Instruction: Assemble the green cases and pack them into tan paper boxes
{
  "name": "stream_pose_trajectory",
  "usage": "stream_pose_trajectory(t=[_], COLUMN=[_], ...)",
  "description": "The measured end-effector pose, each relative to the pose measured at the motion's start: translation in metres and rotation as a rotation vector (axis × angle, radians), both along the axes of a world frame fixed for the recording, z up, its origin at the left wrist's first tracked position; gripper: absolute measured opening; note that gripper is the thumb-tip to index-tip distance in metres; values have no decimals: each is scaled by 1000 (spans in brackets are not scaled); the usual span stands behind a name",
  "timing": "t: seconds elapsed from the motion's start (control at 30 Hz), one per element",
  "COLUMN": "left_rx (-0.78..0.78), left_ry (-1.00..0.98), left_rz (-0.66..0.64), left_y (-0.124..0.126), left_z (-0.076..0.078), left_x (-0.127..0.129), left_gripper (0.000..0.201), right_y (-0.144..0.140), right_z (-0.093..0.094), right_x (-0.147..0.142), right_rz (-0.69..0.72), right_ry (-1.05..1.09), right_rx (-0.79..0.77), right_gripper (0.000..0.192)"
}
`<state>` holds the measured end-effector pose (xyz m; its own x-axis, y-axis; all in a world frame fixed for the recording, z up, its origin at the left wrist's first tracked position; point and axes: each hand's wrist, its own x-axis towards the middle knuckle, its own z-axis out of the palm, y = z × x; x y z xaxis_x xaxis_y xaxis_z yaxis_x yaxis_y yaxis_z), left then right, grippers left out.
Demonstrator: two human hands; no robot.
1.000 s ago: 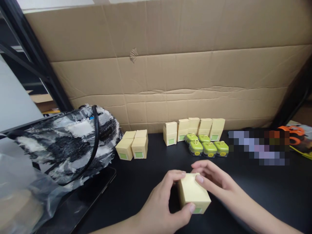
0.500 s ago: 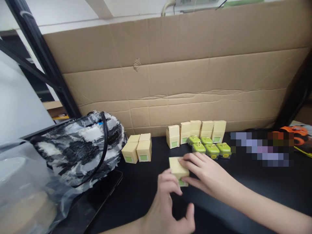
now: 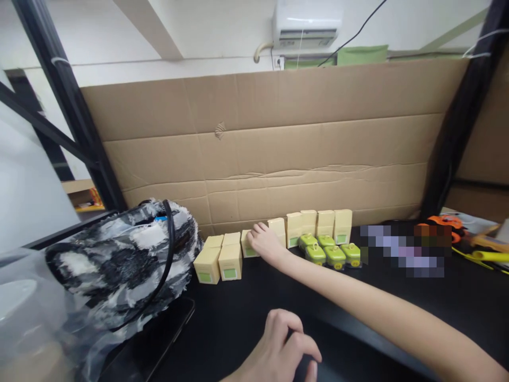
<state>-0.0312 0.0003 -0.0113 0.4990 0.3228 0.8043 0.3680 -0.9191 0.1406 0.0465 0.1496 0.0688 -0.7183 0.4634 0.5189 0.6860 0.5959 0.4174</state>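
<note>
My right hand (image 3: pixel 267 245) reaches across to the back of the black table (image 3: pixel 238 323). Its fingers are closed over a small cream box (image 3: pixel 246 246) with a green label, partly hidden by the hand. That box stands just right of two cream boxes (image 3: pixel 230 257) placed side by side. Behind my wrist, another cream box (image 3: pixel 277 228) stands upright. My left hand (image 3: pixel 284 345) hovers low in front, fingers curled but apart, holding nothing. Several green lidded containers (image 3: pixel 334 254) sit beyond my right forearm, before a row of upright cream boxes (image 3: pixel 326 223).
A black-and-white fluffy bag (image 3: pixel 131 260) fills the left side, behind a clear plastic bag (image 3: pixel 40 329) and a dark flat device (image 3: pixel 175 323). A cardboard sheet (image 3: pixel 270 143) walls off the back. An orange toy (image 3: pixel 447 225) lies at the right near a blurred patch.
My right hand has carried the cream box from the front middle to the back, beside the pair of boxes. The left hand has come off that box and moved lower. The view has tilted up.
</note>
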Motion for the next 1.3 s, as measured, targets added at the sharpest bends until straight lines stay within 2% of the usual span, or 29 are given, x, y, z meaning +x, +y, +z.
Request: stream_pose_trajectory(t=[0.13,0.27,0.37,0.47,0.6,0.7,0.77,0.83,0.9,1.0,1.1,1.17,1.23,1.3], left_rx=[-18,-39,-106,-184,-179,-207,-259,-318,-341,-363,-487,-649,-836,-976], left_ry=[13,26,37,17,-6,-75,-140,-175,-162,-93,-149,-252,-330,-342], left_rz=[30,14,43,77,97,196,207,154,46,-110,-112,-69,-42,-15], left_y=[5,4,2,0,0,1,2,3,4,4,1,-4,-7,-8], left_z=[-12,-9,-6,-2,4,7,9,11,15,19,22,23,24,24], left_x=[2,1,1,0,-4,-8,-10,-11,-13,-14,-12,-10,-7,-5], left_gripper=[35,34,37,45,56,54,49,48,48,42,28,20,22,27], right_y=[-2,1,-3,-23,-63,-91,-107,-122,-134,-147,-153,-154,-155,-154], right_z=[4,10,9,0,-9,-4,3,9,14,16,17,18,21,23], right_x=[25,64,87,101,111,118,122,126,127,129,131,134,136,139], right_rz=[-1,-33,6,118,254,342,395,441,465,447,401,383,396,408], right_ry=[164,300,303,261,236,190,168,185,215,211,172,189,255,343], right_rx=[13,4,-46,-126,-192,-214,-259,-384,-532,-593,-531,-535,-633,-804], right_gripper=[37,41,34,24,17,17,17,15,14,12,11,20,36,51])
